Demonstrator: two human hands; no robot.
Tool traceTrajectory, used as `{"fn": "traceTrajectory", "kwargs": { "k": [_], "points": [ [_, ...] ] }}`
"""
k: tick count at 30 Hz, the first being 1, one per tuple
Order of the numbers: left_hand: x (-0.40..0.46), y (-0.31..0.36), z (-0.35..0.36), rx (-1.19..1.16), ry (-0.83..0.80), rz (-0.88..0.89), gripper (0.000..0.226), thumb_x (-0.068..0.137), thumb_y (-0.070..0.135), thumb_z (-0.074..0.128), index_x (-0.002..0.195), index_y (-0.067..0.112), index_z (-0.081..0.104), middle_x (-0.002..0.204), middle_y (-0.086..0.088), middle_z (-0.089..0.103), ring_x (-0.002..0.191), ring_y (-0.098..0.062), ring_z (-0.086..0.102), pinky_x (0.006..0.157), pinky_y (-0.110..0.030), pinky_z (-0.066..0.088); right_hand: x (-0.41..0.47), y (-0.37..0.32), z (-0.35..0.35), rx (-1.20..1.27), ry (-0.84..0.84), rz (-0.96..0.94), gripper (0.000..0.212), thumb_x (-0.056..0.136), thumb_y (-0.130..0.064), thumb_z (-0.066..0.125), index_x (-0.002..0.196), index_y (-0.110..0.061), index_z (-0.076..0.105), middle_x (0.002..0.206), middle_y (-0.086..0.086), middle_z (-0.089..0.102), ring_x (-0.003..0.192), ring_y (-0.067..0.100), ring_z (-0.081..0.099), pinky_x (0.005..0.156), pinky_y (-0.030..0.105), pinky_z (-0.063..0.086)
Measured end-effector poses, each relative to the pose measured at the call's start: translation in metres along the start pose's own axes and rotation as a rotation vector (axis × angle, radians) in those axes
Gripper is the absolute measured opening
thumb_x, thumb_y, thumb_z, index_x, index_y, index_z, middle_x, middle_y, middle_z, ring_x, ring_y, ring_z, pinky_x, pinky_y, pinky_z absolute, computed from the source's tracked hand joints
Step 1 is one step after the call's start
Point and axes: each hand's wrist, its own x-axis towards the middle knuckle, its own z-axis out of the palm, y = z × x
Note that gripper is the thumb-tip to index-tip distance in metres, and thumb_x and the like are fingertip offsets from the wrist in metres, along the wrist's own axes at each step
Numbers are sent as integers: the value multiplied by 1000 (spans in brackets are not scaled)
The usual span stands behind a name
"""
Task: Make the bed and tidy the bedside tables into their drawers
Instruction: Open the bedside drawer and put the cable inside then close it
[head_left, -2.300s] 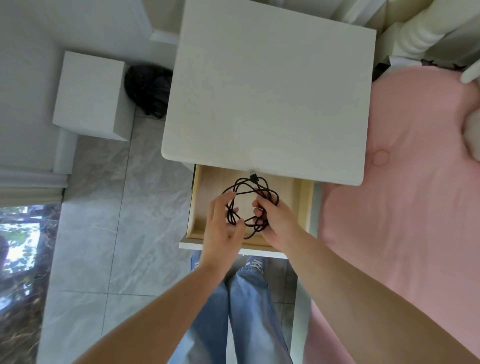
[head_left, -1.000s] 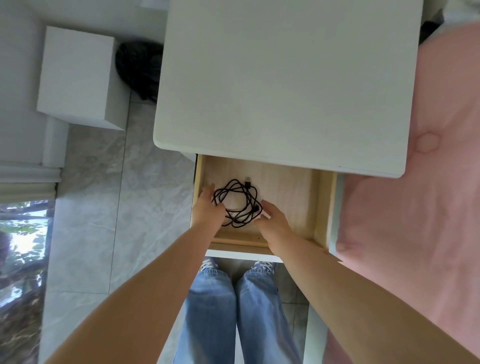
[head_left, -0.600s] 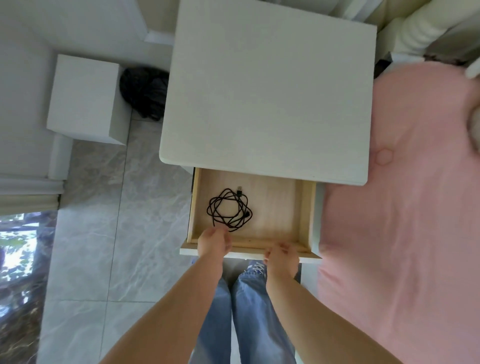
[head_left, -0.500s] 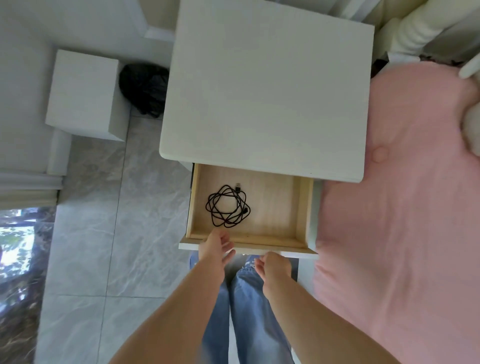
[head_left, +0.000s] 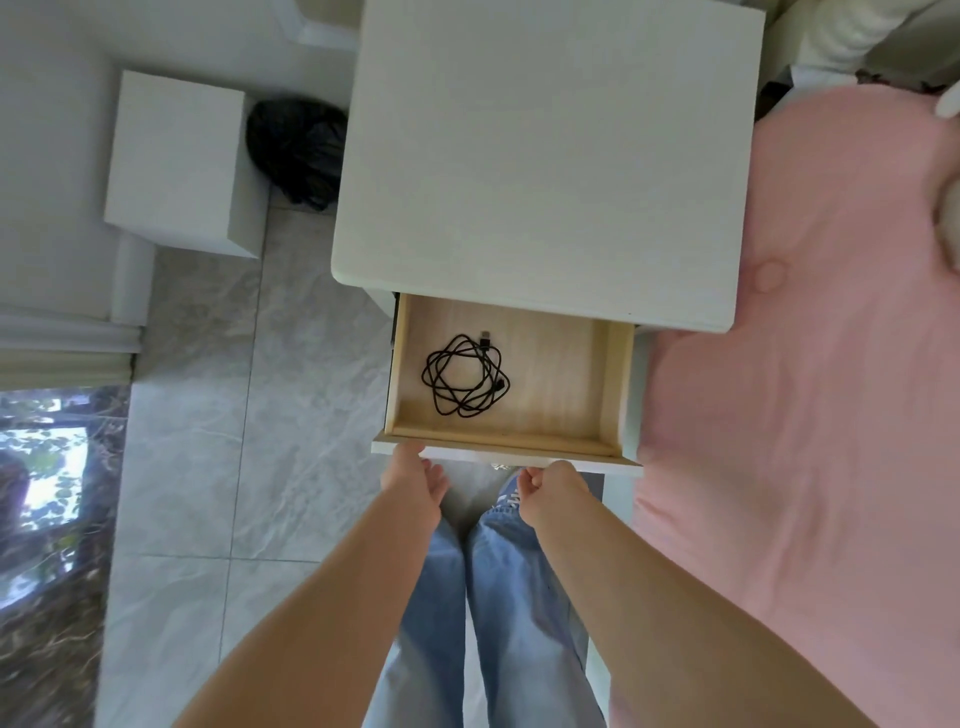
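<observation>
Bed (head_left: 810, 467) lies to the right of both grips, pink cover spread flat; not in play for this move.

Bedside table (head_left: 545, 156) sits directly ahead of the grips, top surface white. Its drawer (head_left: 615, 384) is pulled out toward the person, front edge running left-right, so the travel axis is straight away from the grips, under the table top.

Coiled black cable (head_left: 465, 376) lies flat on the drawer floor, in the left half, just ahead of the left grip and well clear of the front panel. Nothing holds it.

Left grip (head_left: 413, 475): fingers relaxed and spread, fingertips touching the left end of the drawer front's lower edge, holding nothing. Right grip (head_left: 548, 486): fingers curled under, at the front edge nearer its middle; contact can't be confirmed, nothing visibly held.

Judgement: the cable is stowed and the next step is to close the drawer. Both grips sit left of the drawer's centre line, so an uneven push may skew it; shifting the right grip further right would square the load.
</observation>
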Motion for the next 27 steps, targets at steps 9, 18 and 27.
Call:
{"fn": "traceTrajectory", "kwargs": {
  "k": [9, 18, 27],
  "points": [
    [-11, 37, 30, -122, -167, 54, 41, 93, 20, 53, 130, 5, 48, 126, -11, 51, 117, -27, 55, 101, -39, 46, -10, -27, 24, -29, -63, -14, 36, 93, 8, 24, 84, -5, 56, 136, 7, 58, 137, 13, 42, 95, 18, 40],
    [-21, 67, 54, -241, -446, 138, 66, 97, 31, 48, 154, 14, 20, 151, -11, 39, 135, -33, 43, 113, -47, 34, -6, -50, 60, -181, -282, -161, 17, 97, -19, 49, 81, -20, 48, 154, 19, 32, 66, 12, 45, 114, 40, 32],
    [-30, 94, 94, 32, -460, 313, 69, 80, 40, 75, 139, 26, 43, 144, 1, 46, 131, -21, 46, 110, -41, 39, -31, -89, 85, -178, -474, -208, 28, 77, -25, 78, 97, -28, 59, 139, -2, 54, 143, 19, 31, 116, 34, 24]
  ]
}}
